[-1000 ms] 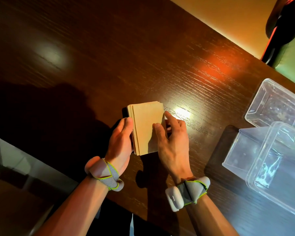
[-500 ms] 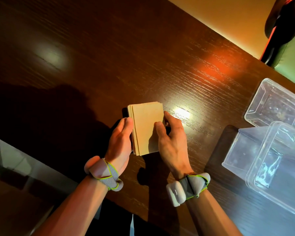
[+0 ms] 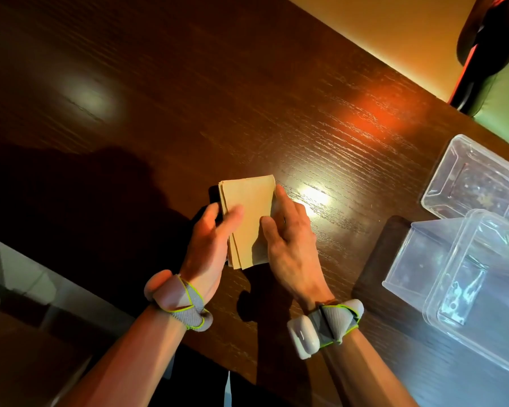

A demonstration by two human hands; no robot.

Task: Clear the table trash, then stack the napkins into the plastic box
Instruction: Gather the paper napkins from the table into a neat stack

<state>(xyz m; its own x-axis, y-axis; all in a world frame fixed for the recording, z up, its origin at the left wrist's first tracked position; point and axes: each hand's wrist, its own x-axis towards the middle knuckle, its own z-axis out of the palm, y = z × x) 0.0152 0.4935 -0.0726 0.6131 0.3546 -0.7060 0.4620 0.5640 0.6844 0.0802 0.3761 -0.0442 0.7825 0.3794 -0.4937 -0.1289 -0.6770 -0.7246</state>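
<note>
A stack of brown napkins [image 3: 249, 207] sits between both hands above the dark wooden table [image 3: 188, 98], near its front edge. My left hand [image 3: 207, 245] grips the stack's left side, thumb laid across the top sheet. My right hand [image 3: 288, 245] holds the right side, with its thumb on top and fingers along the edge. A clear plastic box [image 3: 417, 268] stands to the right, apart from the hands. Its clear lid [image 3: 479, 274] leans over it.
A second clear plastic container [image 3: 470, 177] lies at the far right of the table. A dark chair with green upholstery [image 3: 494, 54] stands beyond the table's back edge. Both wrists wear grey bands with white sensor pods.
My left thumb has slid onto the top of the napkin stack. My right hand has shifted slightly along the right edge. The stack stays in the same place.
</note>
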